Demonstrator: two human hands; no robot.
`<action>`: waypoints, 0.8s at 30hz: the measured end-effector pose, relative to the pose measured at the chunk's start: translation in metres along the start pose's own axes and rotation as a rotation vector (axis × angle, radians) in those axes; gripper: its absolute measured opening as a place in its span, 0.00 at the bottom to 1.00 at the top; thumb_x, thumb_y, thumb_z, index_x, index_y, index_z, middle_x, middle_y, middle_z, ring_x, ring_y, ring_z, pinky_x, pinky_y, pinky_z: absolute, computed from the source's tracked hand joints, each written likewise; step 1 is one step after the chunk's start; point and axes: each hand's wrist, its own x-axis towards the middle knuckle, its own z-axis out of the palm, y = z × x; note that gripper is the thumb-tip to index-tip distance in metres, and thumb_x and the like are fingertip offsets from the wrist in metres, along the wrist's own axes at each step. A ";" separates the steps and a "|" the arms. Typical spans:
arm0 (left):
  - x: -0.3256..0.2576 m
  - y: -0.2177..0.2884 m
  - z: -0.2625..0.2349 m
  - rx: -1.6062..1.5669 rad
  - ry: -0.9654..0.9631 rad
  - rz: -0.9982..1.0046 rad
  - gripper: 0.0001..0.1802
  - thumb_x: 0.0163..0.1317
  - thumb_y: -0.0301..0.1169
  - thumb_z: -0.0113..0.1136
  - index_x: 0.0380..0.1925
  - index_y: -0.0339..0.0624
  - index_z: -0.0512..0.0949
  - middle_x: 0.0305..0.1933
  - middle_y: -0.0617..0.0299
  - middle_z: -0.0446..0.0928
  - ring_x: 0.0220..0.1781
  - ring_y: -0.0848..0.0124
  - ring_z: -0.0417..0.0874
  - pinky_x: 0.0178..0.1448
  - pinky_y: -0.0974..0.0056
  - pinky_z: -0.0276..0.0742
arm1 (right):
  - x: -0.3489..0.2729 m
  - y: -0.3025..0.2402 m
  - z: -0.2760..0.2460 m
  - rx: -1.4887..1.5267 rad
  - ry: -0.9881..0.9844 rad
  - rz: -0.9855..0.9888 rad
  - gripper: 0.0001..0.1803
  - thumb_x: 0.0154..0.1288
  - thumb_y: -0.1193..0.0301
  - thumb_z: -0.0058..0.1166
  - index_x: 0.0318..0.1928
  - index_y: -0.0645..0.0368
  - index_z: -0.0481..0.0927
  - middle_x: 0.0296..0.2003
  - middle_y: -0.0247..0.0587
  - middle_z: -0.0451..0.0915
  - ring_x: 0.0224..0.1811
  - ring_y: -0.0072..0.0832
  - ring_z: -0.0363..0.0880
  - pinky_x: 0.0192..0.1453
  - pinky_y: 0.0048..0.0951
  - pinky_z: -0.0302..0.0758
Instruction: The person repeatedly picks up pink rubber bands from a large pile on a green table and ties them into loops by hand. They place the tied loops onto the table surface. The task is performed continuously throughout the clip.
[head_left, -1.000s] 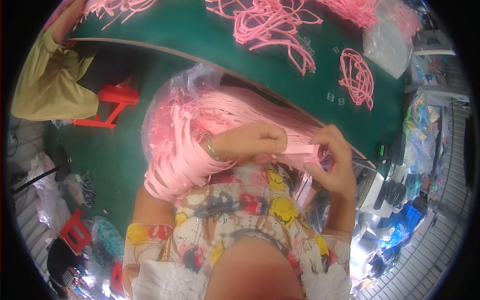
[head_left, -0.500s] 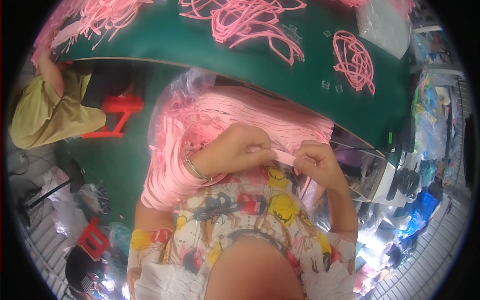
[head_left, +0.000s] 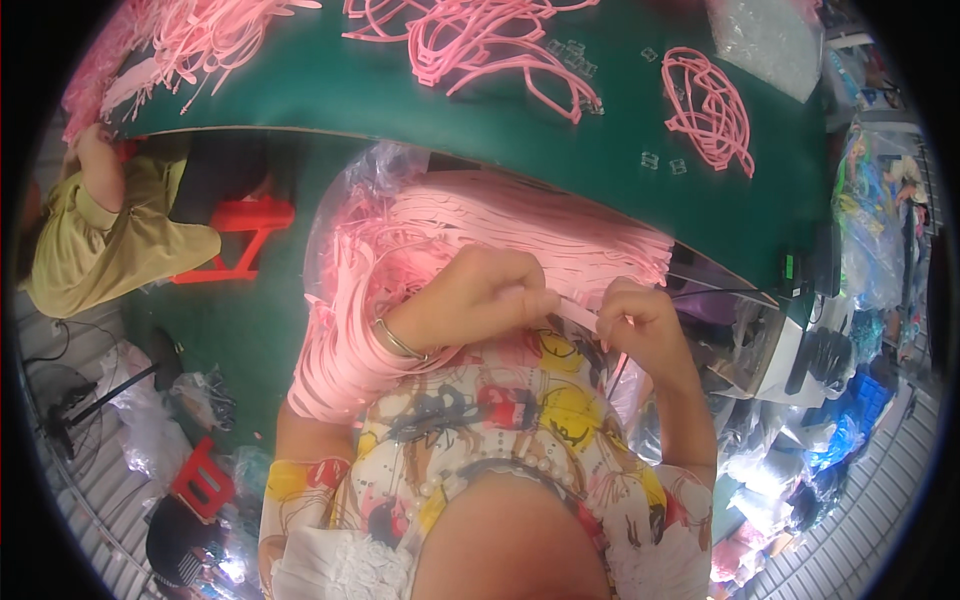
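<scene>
Looking down at the middle of the frame, both hands meet over a big bundle of pink straps (head_left: 520,235) spilling out of a clear plastic bag (head_left: 370,185) on the person's lap. The left hand (head_left: 470,295), with a thin bangle (head_left: 398,340) on the wrist, has its fingers (head_left: 525,300) pinched together on one end of a single pink strap (head_left: 578,312). The right hand (head_left: 640,320) sits just to the right of it, fingers curled and clamped on the same strap's other side.

So the strap runs short and nearly level between the two hands, long axis left to right across the frame, tilting slightly down toward the right. Both hands are touching it, so neither is really nearer. The rest of the bundle lies just above and to the left of the fingers, with its strands fanning out toward the lower left over the left forearm.

Further up, a green tabletop (head_left: 330,85) carries loose tangles of pink loops (head_left: 480,35), another smaller pile (head_left: 710,105) at upper right, and a few small clear buckles (head_left: 660,162) scattered near it. At the left edge, another person in a yellow-green top (head_left: 110,250) is beside a red plastic stool (head_left: 245,235). Hard to tell what's in the clutter at far right, just bags and blue stuff.
</scene>
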 end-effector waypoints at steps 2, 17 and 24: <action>0.000 0.003 0.000 -0.094 -0.004 -0.082 0.15 0.64 0.36 0.56 0.26 0.34 0.76 0.23 0.61 0.73 0.27 0.76 0.72 0.33 0.67 0.70 | 0.001 0.001 0.000 -0.002 0.005 -0.013 0.04 0.52 0.79 0.55 0.22 0.59 0.79 0.20 0.30 0.72 0.26 0.19 0.66 0.30 0.23 0.61; 0.006 -0.003 0.002 -0.129 0.018 -0.091 0.21 0.69 0.41 0.45 0.23 0.35 0.71 0.25 0.65 0.68 0.29 0.78 0.66 0.34 0.70 0.65 | -0.009 0.007 0.000 0.016 0.051 -0.011 0.03 0.50 0.78 0.57 0.22 0.61 0.78 0.21 0.30 0.70 0.24 0.18 0.64 0.28 0.22 0.59; 0.010 0.002 0.002 -0.082 0.002 -0.052 0.22 0.69 0.41 0.45 0.23 0.35 0.71 0.25 0.65 0.68 0.30 0.77 0.66 0.35 0.69 0.65 | -0.010 0.008 0.000 0.015 0.052 -0.030 0.04 0.50 0.78 0.56 0.21 0.60 0.77 0.20 0.31 0.69 0.25 0.20 0.65 0.29 0.23 0.60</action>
